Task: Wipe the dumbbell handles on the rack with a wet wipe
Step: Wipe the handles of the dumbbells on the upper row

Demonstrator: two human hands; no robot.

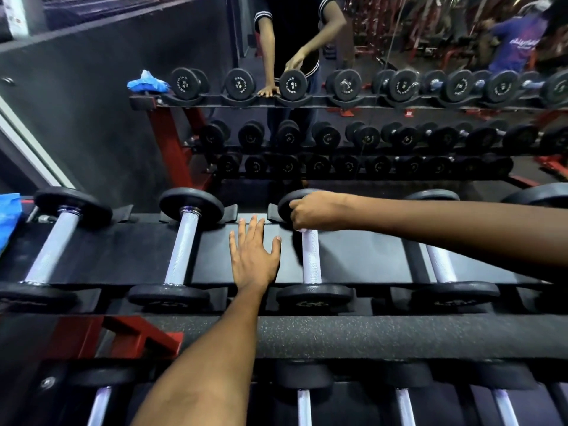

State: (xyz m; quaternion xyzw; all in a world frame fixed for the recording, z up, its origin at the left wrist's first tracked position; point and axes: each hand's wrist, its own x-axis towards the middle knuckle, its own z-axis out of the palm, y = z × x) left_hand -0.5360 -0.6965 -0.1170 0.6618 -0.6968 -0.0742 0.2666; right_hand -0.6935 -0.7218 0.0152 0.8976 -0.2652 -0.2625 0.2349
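**Hands on the top tier of the dumbbell rack**

At the far left edge lay a blue plastic bag (9, 216) on the rack (147, 250). Left of centre, two dumbbells rested across the black tier. At centre, the left hand (253, 253) lay flat on the tier, fingers spread and straight, forearm rising from the lower edge of the frame. Just right of it, the right hand (316, 210) curled over the far end of a dumbbell handle (311, 259), beside its far plate; a sliver of white showed beneath the fingers, though whether this was the wipe could not be told. The right forearm entered from the right edge. A mirror (384, 41) filled the upper frame, reflecting the rack and person. A lower tier of handles ran along the bottom.
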